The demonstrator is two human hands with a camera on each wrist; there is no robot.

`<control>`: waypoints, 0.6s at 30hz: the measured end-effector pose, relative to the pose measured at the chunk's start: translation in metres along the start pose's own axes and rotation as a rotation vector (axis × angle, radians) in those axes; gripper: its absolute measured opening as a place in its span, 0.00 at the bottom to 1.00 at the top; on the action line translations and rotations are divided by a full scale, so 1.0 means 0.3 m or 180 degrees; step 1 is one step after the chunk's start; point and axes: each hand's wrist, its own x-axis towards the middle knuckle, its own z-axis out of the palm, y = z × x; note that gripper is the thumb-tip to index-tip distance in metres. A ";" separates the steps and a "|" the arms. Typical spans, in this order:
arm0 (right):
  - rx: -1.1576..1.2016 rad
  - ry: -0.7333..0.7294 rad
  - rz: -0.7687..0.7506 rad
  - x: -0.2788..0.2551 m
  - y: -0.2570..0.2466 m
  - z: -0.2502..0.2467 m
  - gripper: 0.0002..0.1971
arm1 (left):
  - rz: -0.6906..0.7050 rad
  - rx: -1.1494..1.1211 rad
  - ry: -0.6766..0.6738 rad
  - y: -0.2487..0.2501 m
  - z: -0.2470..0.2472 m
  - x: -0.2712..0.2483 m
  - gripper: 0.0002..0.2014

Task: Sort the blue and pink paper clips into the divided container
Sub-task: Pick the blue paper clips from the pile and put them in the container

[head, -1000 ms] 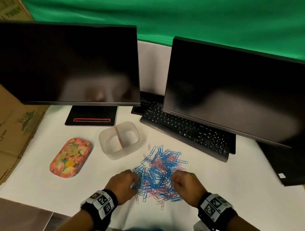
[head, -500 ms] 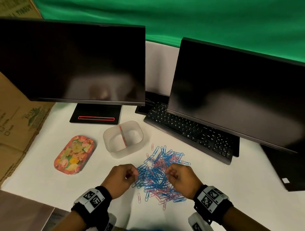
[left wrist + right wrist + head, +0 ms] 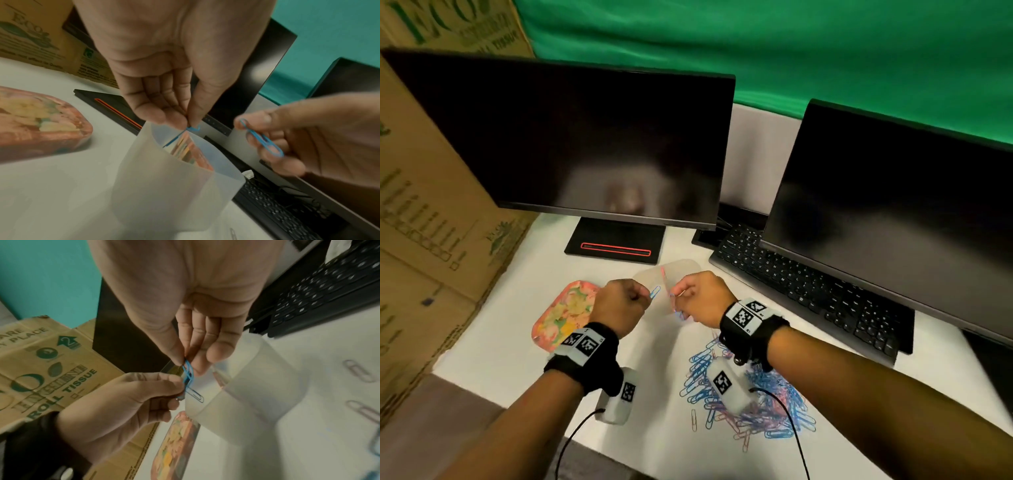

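The frosted divided container (image 3: 681, 269) with a pink divider stands behind my two hands, which hide most of it. My left hand (image 3: 642, 296) pinches a blue paper clip (image 3: 654, 293) between thumb and fingertips, just above the container's rim (image 3: 174, 178). My right hand (image 3: 678, 294) pinches another blue clip (image 3: 188, 371) close beside it, over the same container (image 3: 257, 386). The two clips almost touch. The mixed pile of blue and pink clips (image 3: 750, 394) lies on the white table under my right forearm.
A floral tin tray (image 3: 566, 315) lies left of the container. Two dark monitors (image 3: 585, 144) and a black keyboard (image 3: 808, 291) stand behind it. Cardboard boxes (image 3: 424, 222) wall off the left. Loose pink clips (image 3: 359, 373) lie near the container. The table's front edge is near my forearms.
Both hands have left the clip pile and moved away from me to above the container, each carrying a clip. The head view has shifted, so the pile now sits lower right.
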 end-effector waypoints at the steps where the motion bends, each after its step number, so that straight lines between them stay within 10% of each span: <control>1: 0.0018 -0.0026 0.0042 0.032 -0.016 0.015 0.06 | -0.0009 0.0068 0.0013 0.009 0.006 0.010 0.05; 13: -0.0401 0.0283 0.0241 0.031 0.124 -0.076 0.11 | 0.0036 0.0326 0.0529 -0.015 -0.057 -0.021 0.07; 18: -0.1079 0.0074 0.0216 -0.133 0.270 -0.097 0.11 | 0.0541 0.0689 -0.0359 -0.082 0.008 -0.106 0.08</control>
